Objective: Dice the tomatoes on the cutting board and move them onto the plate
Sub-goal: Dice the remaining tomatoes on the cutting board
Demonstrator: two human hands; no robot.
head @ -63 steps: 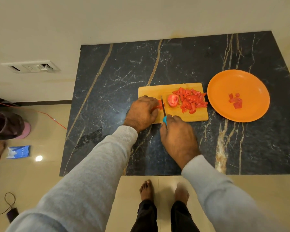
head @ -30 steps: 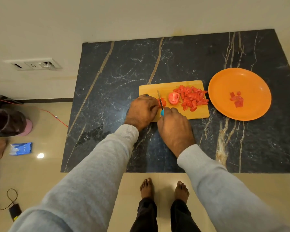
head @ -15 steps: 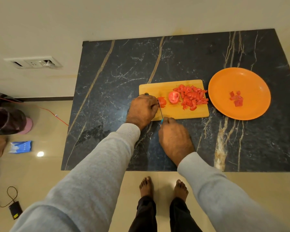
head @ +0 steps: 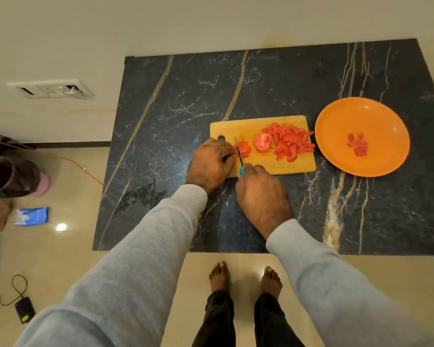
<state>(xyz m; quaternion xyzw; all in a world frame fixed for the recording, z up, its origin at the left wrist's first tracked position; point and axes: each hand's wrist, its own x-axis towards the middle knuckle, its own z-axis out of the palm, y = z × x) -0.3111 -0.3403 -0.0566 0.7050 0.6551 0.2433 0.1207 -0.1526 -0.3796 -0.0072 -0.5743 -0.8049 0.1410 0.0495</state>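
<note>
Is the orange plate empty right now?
No, a small cluster of diced tomato pieces already lies on the orange plate.

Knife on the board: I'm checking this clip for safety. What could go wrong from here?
1. The knife in the right hand cuts right beside the left hand, which holds the tomato piece; a slip could nick its fingers.
2. The diced pile reaches the cutting board at its right edge; pieces might spill onto the countertop, short of the plate.
</note>
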